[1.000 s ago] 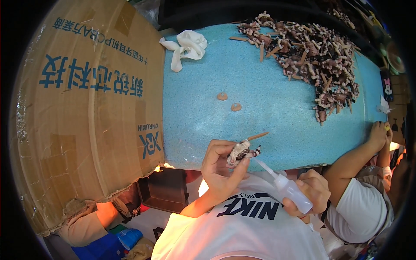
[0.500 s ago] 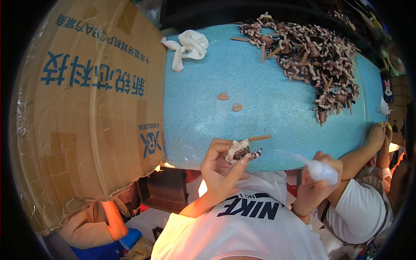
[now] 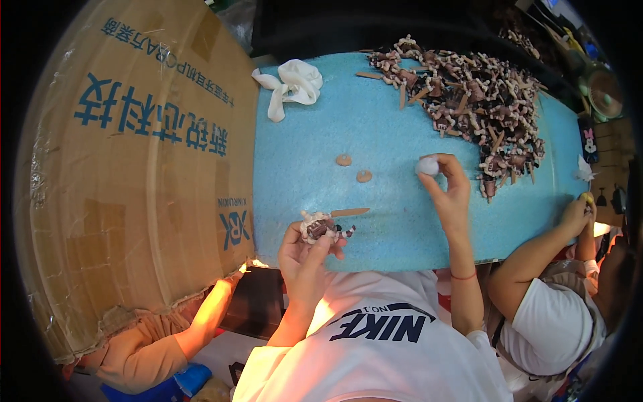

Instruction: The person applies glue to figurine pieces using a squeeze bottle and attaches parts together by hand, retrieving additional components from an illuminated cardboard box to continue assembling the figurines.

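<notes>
A small painted figurine point(image 3: 317, 228), cream and dark brown with a striped limb, is gripped in my left hand point(image 3: 303, 268) over the near part of the blue table. A flat tan stick point(image 3: 349, 212) juts rightward from the figurine. My right hand point(image 3: 453, 201) reaches farther forward, thumb and fingers closed around a white squeeze bottle point(image 3: 427, 167). Only its rounded end shows, and I cannot tell whether it touches the table. Between the hands and farther off lie two small tan pieces, a left one point(image 3: 343, 160) and a right one point(image 3: 364, 176).
A large cardboard box point(image 3: 154, 174) walls off the left side. At the far right a heap of similar figurines point(image 3: 482, 100) spreads over the blue table point(image 3: 395, 234). A crumpled white cloth point(image 3: 298, 82) lies far left. A co-worker's arm point(image 3: 536, 248) rests at the right edge.
My right hand has moved forward and left over the table with the bottle, whose thin tip no longer shows. My left hand has shifted left with the figurine.
</notes>
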Action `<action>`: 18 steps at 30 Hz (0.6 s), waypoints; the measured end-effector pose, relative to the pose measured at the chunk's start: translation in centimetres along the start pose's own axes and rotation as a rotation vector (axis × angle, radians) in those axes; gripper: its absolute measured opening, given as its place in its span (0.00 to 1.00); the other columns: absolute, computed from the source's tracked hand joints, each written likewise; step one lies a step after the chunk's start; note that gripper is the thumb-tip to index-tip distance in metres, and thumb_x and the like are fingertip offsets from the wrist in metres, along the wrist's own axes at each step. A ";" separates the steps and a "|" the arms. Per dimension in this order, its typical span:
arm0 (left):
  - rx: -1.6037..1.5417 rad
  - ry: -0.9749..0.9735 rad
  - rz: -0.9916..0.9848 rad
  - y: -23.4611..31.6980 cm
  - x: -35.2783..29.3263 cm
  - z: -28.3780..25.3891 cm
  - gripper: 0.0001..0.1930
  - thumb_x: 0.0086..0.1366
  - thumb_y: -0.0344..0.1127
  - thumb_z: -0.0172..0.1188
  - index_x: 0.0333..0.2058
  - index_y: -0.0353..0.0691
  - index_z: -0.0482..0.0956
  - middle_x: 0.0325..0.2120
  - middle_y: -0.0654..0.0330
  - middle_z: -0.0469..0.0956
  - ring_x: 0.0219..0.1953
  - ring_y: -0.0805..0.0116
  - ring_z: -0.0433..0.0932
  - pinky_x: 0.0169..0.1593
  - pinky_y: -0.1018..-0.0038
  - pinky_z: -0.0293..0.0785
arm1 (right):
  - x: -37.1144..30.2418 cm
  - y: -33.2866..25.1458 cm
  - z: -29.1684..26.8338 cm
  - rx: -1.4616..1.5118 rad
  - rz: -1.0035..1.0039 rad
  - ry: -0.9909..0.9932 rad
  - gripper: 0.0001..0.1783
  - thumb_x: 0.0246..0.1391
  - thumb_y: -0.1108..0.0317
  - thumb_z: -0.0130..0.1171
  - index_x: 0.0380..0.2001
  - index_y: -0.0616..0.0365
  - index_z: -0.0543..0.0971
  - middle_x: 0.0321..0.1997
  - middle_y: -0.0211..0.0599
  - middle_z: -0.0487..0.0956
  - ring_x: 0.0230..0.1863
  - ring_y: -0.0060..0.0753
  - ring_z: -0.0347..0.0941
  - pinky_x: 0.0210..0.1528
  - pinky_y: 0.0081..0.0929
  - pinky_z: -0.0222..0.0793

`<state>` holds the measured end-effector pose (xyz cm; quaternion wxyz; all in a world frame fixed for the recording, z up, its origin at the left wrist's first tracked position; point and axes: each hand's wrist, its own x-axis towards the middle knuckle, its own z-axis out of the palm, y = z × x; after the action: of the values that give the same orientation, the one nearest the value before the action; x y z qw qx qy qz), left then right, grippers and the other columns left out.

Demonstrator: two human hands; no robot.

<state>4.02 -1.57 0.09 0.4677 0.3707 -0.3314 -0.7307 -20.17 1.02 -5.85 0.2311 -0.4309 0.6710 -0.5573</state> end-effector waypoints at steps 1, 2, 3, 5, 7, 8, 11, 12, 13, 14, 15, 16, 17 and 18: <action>-0.019 0.002 -0.004 0.0 0.1 0.1 0.09 0.56 0.22 0.53 0.37 0.34 0.67 0.37 0.52 0.73 0.32 0.68 0.77 0.28 0.76 0.73 | 0.0 0.5 0.1 -0.008 -0.005 0.003 0.16 0.40 0.78 0.59 0.36 0.63 0.72 0.38 0.36 0.73 0.39 0.26 0.68 0.43 0.20 0.63; -0.027 -0.005 -0.004 0.1 0.3 0.2 0.09 0.56 0.22 0.53 0.37 0.34 0.67 0.37 0.52 0.73 0.32 0.68 0.77 0.28 0.76 0.73 | 0.1 0.9 0.1 -0.119 -0.022 0.044 0.15 0.39 0.78 0.60 0.35 0.63 0.72 0.38 0.37 0.73 0.38 0.28 0.69 0.42 0.22 0.64; -0.036 0.001 -0.001 0.1 0.3 0.1 0.09 0.56 0.22 0.53 0.36 0.34 0.67 0.37 0.53 0.73 0.31 0.68 0.77 0.27 0.76 0.72 | 0.3 0.9 0.3 -0.223 -0.040 0.076 0.15 0.39 0.78 0.60 0.34 0.63 0.73 0.37 0.39 0.74 0.37 0.31 0.70 0.41 0.24 0.65; -0.049 0.007 0.003 0.0 0.5 0.1 0.09 0.56 0.22 0.53 0.36 0.34 0.67 0.37 0.53 0.73 0.31 0.68 0.77 0.27 0.76 0.72 | 0.2 0.3 0.4 -0.307 -0.122 0.161 0.15 0.38 0.78 0.60 0.34 0.63 0.73 0.37 0.39 0.74 0.35 0.34 0.71 0.39 0.25 0.66; -0.061 0.007 0.014 0.0 0.8 -0.3 0.09 0.57 0.21 0.53 0.36 0.34 0.67 0.38 0.53 0.73 0.31 0.68 0.76 0.27 0.77 0.71 | -0.8 -0.8 0.4 -0.384 -0.205 0.246 0.14 0.38 0.79 0.60 0.33 0.63 0.74 0.36 0.40 0.74 0.33 0.37 0.71 0.37 0.27 0.67; -0.063 0.011 0.020 -0.1 0.9 -0.6 0.09 0.57 0.21 0.53 0.36 0.34 0.67 0.38 0.53 0.73 0.31 0.68 0.76 0.27 0.77 0.71 | -1.8 -1.2 0.1 -0.468 -0.200 0.239 0.14 0.38 0.80 0.59 0.34 0.62 0.74 0.36 0.39 0.74 0.33 0.38 0.71 0.36 0.28 0.67; -0.050 0.023 -0.016 -0.6 1.0 -1.0 0.08 0.57 0.21 0.53 0.36 0.35 0.67 0.38 0.53 0.73 0.31 0.69 0.76 0.27 0.77 0.71 | -3.0 -2.4 0.5 -0.492 -0.275 0.079 0.15 0.37 0.81 0.57 0.34 0.61 0.74 0.37 0.39 0.73 0.35 0.38 0.70 0.37 0.29 0.67; -0.054 0.004 -0.034 -0.8 1.0 -0.9 0.09 0.57 0.21 0.53 0.36 0.34 0.67 0.37 0.53 0.73 0.30 0.70 0.76 0.27 0.77 0.71 | -3.2 -3.0 1.3 -0.425 -0.351 -0.073 0.15 0.37 0.81 0.56 0.34 0.61 0.74 0.37 0.39 0.73 0.37 0.38 0.70 0.38 0.30 0.67; -0.050 -0.004 -0.040 -0.5 0.8 -0.8 0.09 0.56 0.21 0.53 0.36 0.34 0.68 0.37 0.53 0.74 0.30 0.70 0.76 0.27 0.77 0.71 | -2.6 -4.1 2.9 -0.450 -0.397 -0.140 0.13 0.37 0.80 0.55 0.32 0.60 0.74 0.36 0.38 0.73 0.36 0.38 0.70 0.37 0.31 0.67; -0.052 -0.011 -0.042 -0.7 0.9 -0.7 0.09 0.56 0.21 0.53 0.36 0.34 0.68 0.37 0.53 0.74 0.30 0.70 0.76 0.27 0.77 0.71 | -1.8 -4.6 4.2 -0.494 -0.437 -0.199 0.12 0.37 0.79 0.55 0.31 0.60 0.74 0.35 0.38 0.72 0.34 0.38 0.69 0.37 0.31 0.66; -0.026 -0.036 -0.038 -0.6 0.7 -0.7 0.09 0.57 0.21 0.54 0.38 0.33 0.68 0.36 0.53 0.74 0.30 0.70 0.76 0.28 0.78 0.71 | -1.1 -4.4 5.2 -0.486 -0.444 -0.201 0.12 0.37 0.79 0.55 0.31 0.60 0.74 0.35 0.38 0.72 0.34 0.38 0.69 0.37 0.31 0.66; -0.001 -0.061 -0.032 -0.6 0.7 -0.5 0.10 0.57 0.22 0.54 0.39 0.32 0.68 0.35 0.53 0.74 0.31 0.70 0.76 0.28 0.78 0.71 | -0.3 -3.8 6.1 -0.554 -0.514 -0.228 0.10 0.38 0.77 0.54 0.30 0.59 0.74 0.33 0.37 0.72 0.32 0.38 0.69 0.34 0.31 0.66; -0.001 -0.056 -0.022 -0.5 0.6 -0.3 0.10 0.57 0.22 0.54 0.39 0.32 0.68 0.35 0.53 0.74 0.31 0.70 0.76 0.28 0.78 0.71 | 0.2 -3.4 6.7 -0.622 -0.584 -0.255 0.09 0.38 0.75 0.54 0.28 0.59 0.74 0.32 0.37 0.71 0.29 0.37 0.69 0.31 0.31 0.66; 0.006 -0.055 -0.027 -0.5 0.5 -0.1 0.11 0.57 0.22 0.54 0.40 0.31 0.69 0.34 0.53 0.75 0.31 0.70 0.76 0.29 0.78 0.71 | 0.6 -3.2 6.9 -0.611 -0.624 -0.238 0.07 0.37 0.74 0.53 0.26 0.59 0.73 0.26 0.37 0.70 0.25 0.36 0.67 0.28 0.31 0.65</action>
<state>3.74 -1.86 -0.43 0.4475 0.3561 -0.3414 -0.7459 -14.01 -3.28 -4.60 -0.0104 -0.7221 0.6114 -0.3235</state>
